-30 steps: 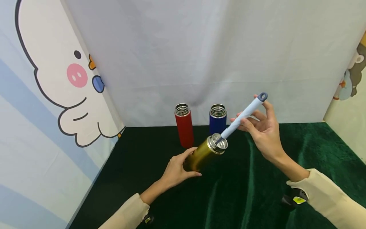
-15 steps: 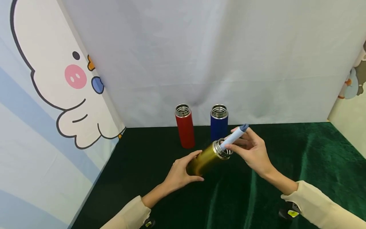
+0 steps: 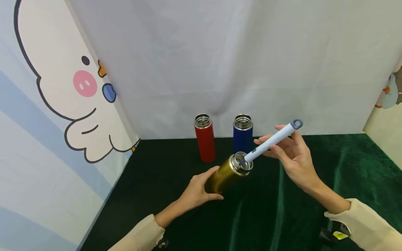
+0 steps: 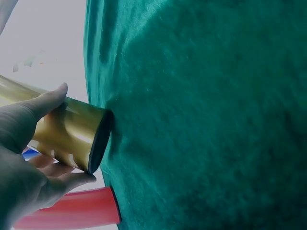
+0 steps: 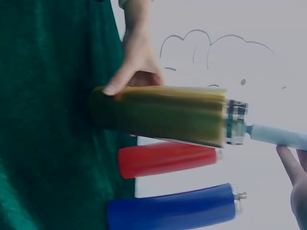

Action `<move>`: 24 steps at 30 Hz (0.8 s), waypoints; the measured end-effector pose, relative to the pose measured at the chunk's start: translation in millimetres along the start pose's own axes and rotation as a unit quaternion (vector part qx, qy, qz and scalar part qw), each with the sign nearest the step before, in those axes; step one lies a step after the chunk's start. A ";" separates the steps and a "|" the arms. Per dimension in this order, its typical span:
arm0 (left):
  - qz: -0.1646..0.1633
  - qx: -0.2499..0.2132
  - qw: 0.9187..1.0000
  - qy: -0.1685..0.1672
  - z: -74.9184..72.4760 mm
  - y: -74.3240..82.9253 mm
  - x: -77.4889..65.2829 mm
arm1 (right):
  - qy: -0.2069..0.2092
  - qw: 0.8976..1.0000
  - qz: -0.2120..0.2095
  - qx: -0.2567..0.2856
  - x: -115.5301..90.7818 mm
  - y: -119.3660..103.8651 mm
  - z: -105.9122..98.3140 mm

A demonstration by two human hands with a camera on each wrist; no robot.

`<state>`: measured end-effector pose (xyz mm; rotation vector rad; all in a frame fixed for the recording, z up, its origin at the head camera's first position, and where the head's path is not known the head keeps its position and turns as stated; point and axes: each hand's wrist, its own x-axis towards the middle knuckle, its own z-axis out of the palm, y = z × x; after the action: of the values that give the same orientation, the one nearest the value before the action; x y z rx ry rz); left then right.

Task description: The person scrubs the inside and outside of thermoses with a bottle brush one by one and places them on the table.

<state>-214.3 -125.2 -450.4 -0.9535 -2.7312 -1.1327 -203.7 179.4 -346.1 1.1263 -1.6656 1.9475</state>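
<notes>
My left hand (image 3: pixel 196 191) grips the lower body of a gold vacuum bottle (image 3: pixel 224 177), tilted with its open steel mouth toward the right. In the left wrist view the bottle's dark base (image 4: pixel 101 141) shows just above the green cloth. With my right hand (image 3: pixel 295 160) I pinch the light-blue handle of a bottle brush (image 3: pixel 271 141) between thumb and fingers. The handle slants up to the right and ends in a dark-blue hanging loop. Its dark lower stem enters the bottle's mouth, and the brush head is hidden inside.
Behind the gold bottle, an uncapped red bottle (image 3: pixel 205 143) and an uncapped blue bottle (image 3: pixel 243 137) stand upright side by side. Dark green velvety cloth (image 3: pixel 314 150) covers the table, with a pale curtain (image 3: pixel 176 69) along the back and a cartoon-printed panel (image 3: pixel 47 157) at left.
The brush handle went down deep into the gold bottle half a second ago and is now drawn back up and right. My left hand and the bottle have shifted slightly down.
</notes>
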 end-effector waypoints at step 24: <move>0.027 0.065 0.997 -0.007 0.0 -0.5 6.1 | 0.058 0.997 -0.027 -0.051 -25.6 30.3 18.6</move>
<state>-219.5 -122.3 -449.1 -1.0141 -2.7328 -0.9304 -202.4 160.1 -385.5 0.9918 -1.6356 1.8358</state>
